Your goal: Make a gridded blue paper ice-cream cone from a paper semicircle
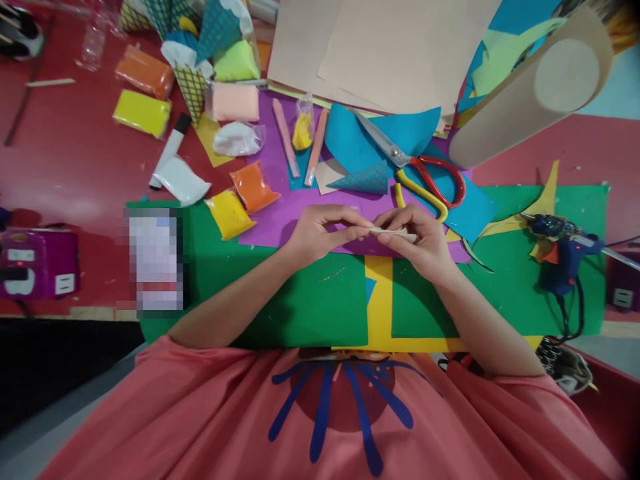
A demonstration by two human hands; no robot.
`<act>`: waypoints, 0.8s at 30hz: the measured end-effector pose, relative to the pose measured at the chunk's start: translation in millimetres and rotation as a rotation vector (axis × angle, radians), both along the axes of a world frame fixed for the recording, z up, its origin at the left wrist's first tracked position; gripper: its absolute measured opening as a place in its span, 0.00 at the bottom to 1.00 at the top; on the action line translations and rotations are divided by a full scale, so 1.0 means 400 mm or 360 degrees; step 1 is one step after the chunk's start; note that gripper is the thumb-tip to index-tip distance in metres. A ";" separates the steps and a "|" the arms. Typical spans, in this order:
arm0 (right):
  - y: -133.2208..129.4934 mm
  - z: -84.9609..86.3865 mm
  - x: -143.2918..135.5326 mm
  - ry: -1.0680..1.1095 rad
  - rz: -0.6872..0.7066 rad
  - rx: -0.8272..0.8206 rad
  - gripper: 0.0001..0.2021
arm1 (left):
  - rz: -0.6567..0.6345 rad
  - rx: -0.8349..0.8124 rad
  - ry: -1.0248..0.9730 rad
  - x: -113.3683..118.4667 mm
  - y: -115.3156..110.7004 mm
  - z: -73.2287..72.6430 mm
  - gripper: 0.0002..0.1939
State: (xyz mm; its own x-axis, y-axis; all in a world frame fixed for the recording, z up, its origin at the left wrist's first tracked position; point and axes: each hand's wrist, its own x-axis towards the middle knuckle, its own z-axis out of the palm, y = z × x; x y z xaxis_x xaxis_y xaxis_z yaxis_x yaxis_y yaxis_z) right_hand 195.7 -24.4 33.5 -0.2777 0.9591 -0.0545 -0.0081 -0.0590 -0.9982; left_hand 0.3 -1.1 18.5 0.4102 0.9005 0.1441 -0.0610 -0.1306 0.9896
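Both hands are closed on a narrow beige strip (400,233), which looks like folded or rolled paper, above the purple sheet (280,223). My left hand (325,232) pinches its left end between thumb and fingertips. Farther along, my right hand (419,240) grips it between thumb and curled fingers. Just beyond the hands lie a blue patterned paper cone (365,180) and scissors (400,157) with red and yellow handles. Two pink sticks (316,148) lie beyond my left hand, with a small bag of yellow clay (302,130) between them.
Packets of clay (230,215), a marker (171,150) and decorated cones (190,83) lie to the left. A phone (155,260) rests on the green sheet (280,293). At right are a blue glue gun (565,263) and a large beige paper roll (520,107). Beige sheets (385,47) lie at the back.
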 end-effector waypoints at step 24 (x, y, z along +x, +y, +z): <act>0.004 -0.006 0.008 -0.0099 0.0124 0.0036 0.16 | -0.0098 0.0101 0.0174 0.006 0.003 0.009 0.18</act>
State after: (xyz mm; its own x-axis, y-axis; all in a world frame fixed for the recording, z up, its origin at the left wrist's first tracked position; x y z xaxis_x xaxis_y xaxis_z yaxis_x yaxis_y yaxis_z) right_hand 198.8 -22.9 31.0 -0.3486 0.9358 -0.0526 0.0574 -0.0347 -0.9977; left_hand 2.7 0.3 22.1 0.4806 0.8637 0.1517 0.0367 -0.1927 0.9806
